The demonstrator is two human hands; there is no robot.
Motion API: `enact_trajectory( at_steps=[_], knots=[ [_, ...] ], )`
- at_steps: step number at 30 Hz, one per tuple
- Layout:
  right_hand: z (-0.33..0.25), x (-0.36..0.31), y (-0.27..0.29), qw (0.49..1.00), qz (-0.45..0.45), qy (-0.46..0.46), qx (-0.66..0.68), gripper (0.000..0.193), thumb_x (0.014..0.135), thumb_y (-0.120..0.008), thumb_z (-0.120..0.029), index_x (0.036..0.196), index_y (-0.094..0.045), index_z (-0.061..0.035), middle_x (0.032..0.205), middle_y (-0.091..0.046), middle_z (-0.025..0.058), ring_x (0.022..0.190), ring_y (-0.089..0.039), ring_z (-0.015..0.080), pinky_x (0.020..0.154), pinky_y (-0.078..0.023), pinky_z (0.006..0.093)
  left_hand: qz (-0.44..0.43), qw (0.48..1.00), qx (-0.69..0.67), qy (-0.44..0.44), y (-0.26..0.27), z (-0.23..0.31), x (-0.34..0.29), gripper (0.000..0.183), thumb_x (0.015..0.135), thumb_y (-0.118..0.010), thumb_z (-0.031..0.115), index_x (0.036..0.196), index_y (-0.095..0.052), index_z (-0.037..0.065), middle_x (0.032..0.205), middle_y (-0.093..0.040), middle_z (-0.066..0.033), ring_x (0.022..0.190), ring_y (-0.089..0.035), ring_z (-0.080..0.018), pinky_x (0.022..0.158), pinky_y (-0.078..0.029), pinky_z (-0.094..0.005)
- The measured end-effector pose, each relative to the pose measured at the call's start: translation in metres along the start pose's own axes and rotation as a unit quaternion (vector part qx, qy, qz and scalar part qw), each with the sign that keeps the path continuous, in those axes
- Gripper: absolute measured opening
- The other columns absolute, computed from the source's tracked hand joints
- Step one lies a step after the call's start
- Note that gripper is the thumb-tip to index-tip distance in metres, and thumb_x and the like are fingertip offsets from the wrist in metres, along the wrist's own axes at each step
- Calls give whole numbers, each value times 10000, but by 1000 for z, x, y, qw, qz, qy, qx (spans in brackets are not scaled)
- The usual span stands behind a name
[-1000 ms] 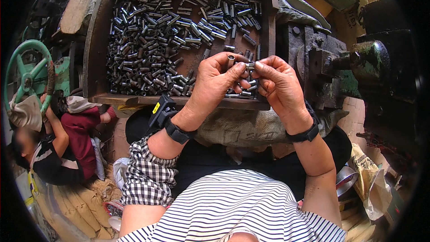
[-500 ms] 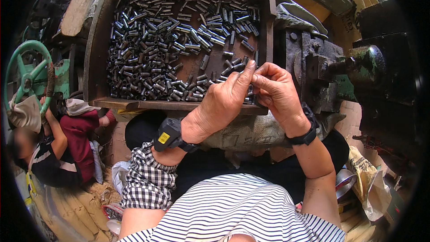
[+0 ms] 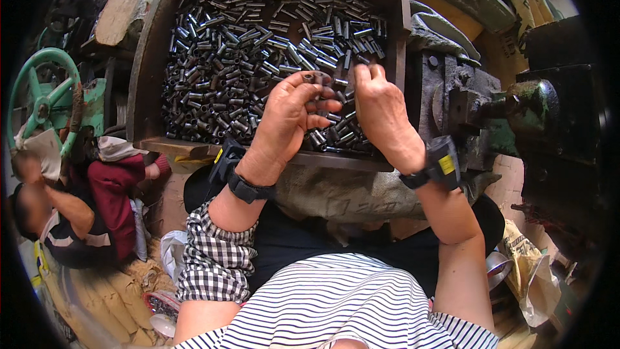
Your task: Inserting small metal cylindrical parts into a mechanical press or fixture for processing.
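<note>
A wooden tray (image 3: pixel 143 74) holds a great many short metal tubes (image 3: pixel 210 84), heaped on the left and scattered more thinly on the right. Over its middle my left hand (image 3: pixel 289 108) is turned partly palm up. Its thumb and fingers are closed on small dark metal tubes (image 3: pixel 309 79), with their open ends showing. To the right, my right hand (image 3: pixel 382 103) reaches down over the tubes with its back up. The fingers are bent together at the tips, and whatever they pinch is hidden below them.
A dark, greasy machine (image 3: pixel 478 103) stands close at the tray's right. On the left are a green handwheel (image 3: pixel 44 106) and a seated person (image 3: pixel 77 213). A grey sack (image 3: pixel 342 190) lies under the tray's near edge, and a wooden board (image 3: pixel 129 3) sits beyond its left corner.
My hands, close together before, have moved apart. The left went left and turned, showing tubes in its fingers; the right turned back up and reached forward. The seated person's arm rose.
</note>
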State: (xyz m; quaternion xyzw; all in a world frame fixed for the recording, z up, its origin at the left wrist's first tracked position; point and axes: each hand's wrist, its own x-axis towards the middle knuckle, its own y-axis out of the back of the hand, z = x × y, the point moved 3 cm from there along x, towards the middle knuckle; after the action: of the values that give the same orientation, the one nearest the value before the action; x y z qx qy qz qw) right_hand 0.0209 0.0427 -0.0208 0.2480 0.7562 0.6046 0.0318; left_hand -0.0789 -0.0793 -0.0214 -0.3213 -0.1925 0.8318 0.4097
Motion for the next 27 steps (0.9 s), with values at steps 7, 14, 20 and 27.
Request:
enact_trajectory(
  at_steps=[7, 14, 20, 27],
  knots=[
    [-5, 16, -5, 993, -33, -29, -110, 288, 658, -636, 29, 920, -517, 50, 862, -572, 200, 689, -651, 318, 604, -549, 327, -22, 929, 353, -107, -3, 2, 2, 174, 803, -602, 39, 976, -594, 29, 860, -639, -81, 684, -648, -147, 512, -501, -234],
    [-3, 6, -1, 999, -3, -40, -33, 135, 743, -583, -10, 846, -497, 3, 837, -557, 187, 710, -622, 357, 588, -520, 390, 6, 550, 802, -236, -22, -14, 6, 152, 748, -662, 150, 810, -571, 45, 798, -595, -138, 725, -623, -324, 628, -509, -405],
    [-10, -17, 20, 992, 72, -9, 106, 188, 739, -619, -18, 857, -476, 9, 821, -548, 187, 680, -599, 355, 588, -497, 391, -3, 542, 805, -242, -21, -17, 19, 178, 743, -662, 157, 790, -563, 16, 793, -613, -149, 739, -628, -328, 640, -510, -412],
    [-3, -45, 46, 950, 66, -113, 282, 278, 750, -667, -25, 1006, -558, -22, 714, -587, 105, 618, -613, 201, 538, -475, 275, -3, 601, 747, -285, -31, -12, 9, 186, 735, -658, 144, 777, -554, -4, 750, -615, -160, 677, -646, -282, 607, -521, -384]
  ],
)
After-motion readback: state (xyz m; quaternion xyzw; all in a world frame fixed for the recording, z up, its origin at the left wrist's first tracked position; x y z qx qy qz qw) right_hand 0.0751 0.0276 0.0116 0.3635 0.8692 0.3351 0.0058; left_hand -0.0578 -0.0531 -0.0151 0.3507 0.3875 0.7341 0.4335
